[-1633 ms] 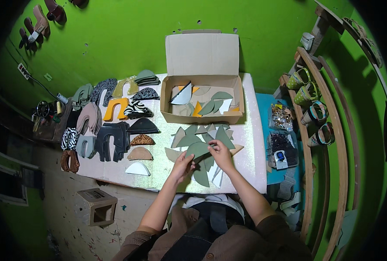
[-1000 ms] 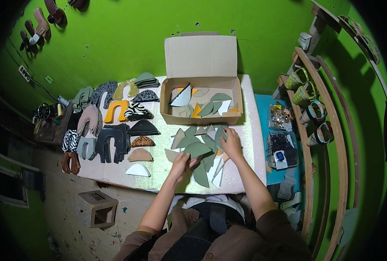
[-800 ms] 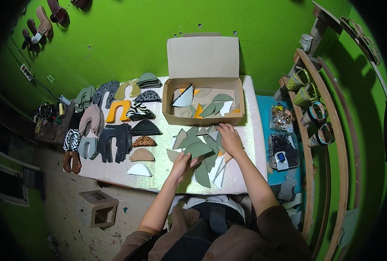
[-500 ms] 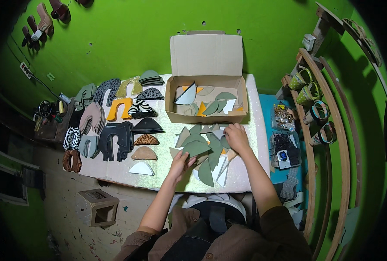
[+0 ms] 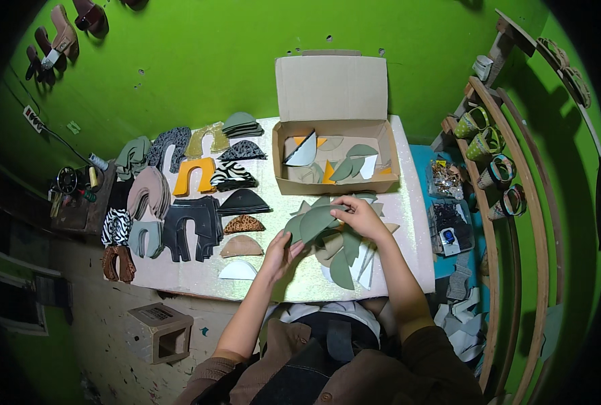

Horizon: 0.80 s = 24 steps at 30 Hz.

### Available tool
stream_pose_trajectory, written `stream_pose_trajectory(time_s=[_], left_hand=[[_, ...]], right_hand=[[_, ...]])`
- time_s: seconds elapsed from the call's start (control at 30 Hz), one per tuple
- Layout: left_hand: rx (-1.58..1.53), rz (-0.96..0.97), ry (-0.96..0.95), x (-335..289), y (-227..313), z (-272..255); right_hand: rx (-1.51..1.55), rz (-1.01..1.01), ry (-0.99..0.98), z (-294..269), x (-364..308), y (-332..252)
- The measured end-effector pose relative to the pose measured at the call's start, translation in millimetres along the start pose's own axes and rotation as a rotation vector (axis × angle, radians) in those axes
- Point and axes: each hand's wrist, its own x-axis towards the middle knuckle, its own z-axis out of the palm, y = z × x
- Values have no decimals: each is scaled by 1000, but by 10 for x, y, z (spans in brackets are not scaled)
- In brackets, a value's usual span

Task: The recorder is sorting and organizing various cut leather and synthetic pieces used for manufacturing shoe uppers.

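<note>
Several dark green half-moon pieces (image 5: 316,223), leather-like, are held up fanned over a loose pile. My left hand (image 5: 282,256) grips them at their lower left edge, fingers partly behind them. At their upper right edge my right hand (image 5: 358,217) pinches a green piece, thumb and fingers closed together. Beneath both hands lies the pile of mixed cut scraps, among them a green half-moon (image 5: 341,271) and white strips (image 5: 366,264). Just beyond the pile stands an open cardboard box (image 5: 293,187) holding green, white and orange cut pieces.
Sorted stacks fill the table's left side, including a black half-moon stack (image 5: 244,201), a leopard-print one (image 5: 243,223) and an orange arch-shaped stack (image 5: 194,175). Rightward stand clear bins (image 5: 447,219) and a wooden rack (image 5: 486,189) with sandals. A wooden stool (image 5: 158,331) is on the floor.
My right hand has moved from the right side of the pile up to the green pieces held by my left hand. The whole view has shifted slightly.
</note>
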Motion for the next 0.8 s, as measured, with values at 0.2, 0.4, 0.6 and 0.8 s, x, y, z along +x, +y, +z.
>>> stream_pose_trajectory(time_s=[0.2,0.4,0.6,0.8], left_hand=[[-28,-3,-107,-28,222,-217],[-117,-69,-68,-101,420,-431],[-151,-89,-103,-170,594,-689],[-34,-48,-128,-219,762,-878]], right_hand=[[279,6,60,547,124,190],[245,43,172,1016,228,268],[212,98,221,1400,300,309],[-28,51,212,1637,379,206]])
